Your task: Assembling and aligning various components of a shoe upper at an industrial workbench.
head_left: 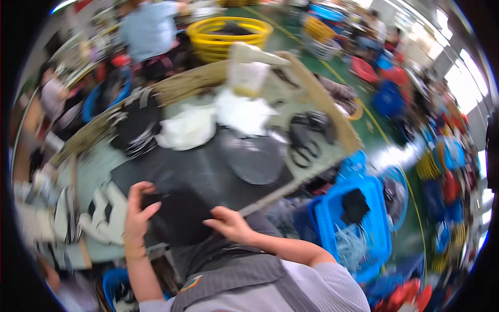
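A dark, flat piece of sheet material [183, 217] is held up over the near edge of the table, in front of my lap. At its left side my left hand [138, 210] grips it, with thumb and fingers bent round the edge. My right hand [231, 224] pinches the right edge between thumb and fingers. Below it lies a dark grey mat [171, 164]. On the mat rests a glossy dark round sheet [254, 158]. Motion blurs the picture, so the piece's exact outline and material cannot be made out.
White sheets [188, 127] and a stack of black pieces [138, 122] lie beyond the mat. Pale curved pieces [99, 213] are at left, black looped pieces [306, 138] at right. A blue basket [382, 229] stands right of the table, a yellow basket [200, 36] behind. People sit nearby.
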{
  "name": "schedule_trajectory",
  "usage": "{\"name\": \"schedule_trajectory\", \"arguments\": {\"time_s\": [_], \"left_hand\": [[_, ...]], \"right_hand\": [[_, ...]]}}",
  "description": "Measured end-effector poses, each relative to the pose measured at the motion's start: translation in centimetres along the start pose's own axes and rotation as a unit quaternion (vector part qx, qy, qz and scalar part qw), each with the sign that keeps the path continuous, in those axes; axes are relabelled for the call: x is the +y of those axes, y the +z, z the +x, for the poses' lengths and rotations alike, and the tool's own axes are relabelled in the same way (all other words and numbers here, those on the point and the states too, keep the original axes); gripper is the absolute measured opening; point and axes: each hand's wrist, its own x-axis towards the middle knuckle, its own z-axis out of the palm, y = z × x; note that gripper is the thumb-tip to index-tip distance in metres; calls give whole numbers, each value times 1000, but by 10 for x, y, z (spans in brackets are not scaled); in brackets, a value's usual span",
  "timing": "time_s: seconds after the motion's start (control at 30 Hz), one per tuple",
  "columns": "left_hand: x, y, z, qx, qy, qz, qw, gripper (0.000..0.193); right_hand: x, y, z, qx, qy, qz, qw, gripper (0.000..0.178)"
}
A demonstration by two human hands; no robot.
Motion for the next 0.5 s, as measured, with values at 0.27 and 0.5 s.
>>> {"name": "schedule_trajectory", "arguments": {"time_s": [0.27, 0.5], "left_hand": [[-28, -15, -34, 37, -54, -204, 977, 45], [-34, -18, -31, 46, -65, -224, 971, 45]], "right_hand": [[11, 13, 1, -63, 70, 40, 995, 17], [0, 11, 9, -95, 119, 76, 985, 15]]}}
